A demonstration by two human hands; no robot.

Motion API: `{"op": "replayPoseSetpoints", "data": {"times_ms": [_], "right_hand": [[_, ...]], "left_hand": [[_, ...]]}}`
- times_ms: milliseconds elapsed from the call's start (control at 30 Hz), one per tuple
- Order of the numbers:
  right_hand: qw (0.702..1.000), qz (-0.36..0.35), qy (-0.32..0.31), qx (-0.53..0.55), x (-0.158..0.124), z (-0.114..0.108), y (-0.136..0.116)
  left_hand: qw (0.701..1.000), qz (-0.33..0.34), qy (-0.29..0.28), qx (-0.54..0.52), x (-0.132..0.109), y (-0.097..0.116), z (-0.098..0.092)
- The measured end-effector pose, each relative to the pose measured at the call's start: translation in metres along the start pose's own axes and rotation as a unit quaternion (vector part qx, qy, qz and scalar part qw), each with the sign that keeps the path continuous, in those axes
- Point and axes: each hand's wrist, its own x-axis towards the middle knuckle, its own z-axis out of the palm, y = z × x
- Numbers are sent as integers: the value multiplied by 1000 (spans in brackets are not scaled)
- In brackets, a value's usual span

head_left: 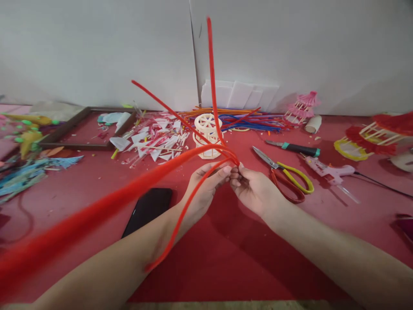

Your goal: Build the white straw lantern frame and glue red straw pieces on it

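Several red pipe cleaners (211,77) meet at their ends in my two hands and fan out upward and to the left; one runs blurred close past the camera. My left hand (209,185) is closed, its thumb and fingers pinching near the gathered ends. Closed beside it, my right hand (254,189) grips the same bunch between thumb and fingers. Just behind the hands stands a small cream-coloured round lattice structure (208,125), partly hidden by the pipe cleaners. The exact joint between my fingertips is hard to make out.
Right of my hands lie scissors (298,181), a utility knife (292,148) and a pink glue gun (329,170). A black phone (150,209) is under my left forearm. Behind are paper scraps (161,140), a wooden frame (64,129) and loose blue pipe cleaners (254,123).
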Motion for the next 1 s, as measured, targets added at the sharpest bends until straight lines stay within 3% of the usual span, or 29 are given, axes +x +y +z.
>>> {"op": "replayPoseSetpoints", "data": {"times_ms": [233, 367, 600, 867, 1000], "right_hand": [[999, -24, 41, 0, 5, 8, -14], [997, -57, 47, -19, -1, 11, -1], [987, -120, 21, -100, -11, 18, 27], [964, -164, -9, -211, -26, 17, 28], [951, -161, -44, -259, -27, 8, 17]], "left_hand": [[999, -8, 4, 53, 0, 3, -2], [988, 78, 59, 122, -4, -7, 2], [977, 113, 95, 156, -12, -8, 10], [968, 151, 87, 180, -12, -2, 5], [964, 158, 75, 199, -12, 2, 2]]}}
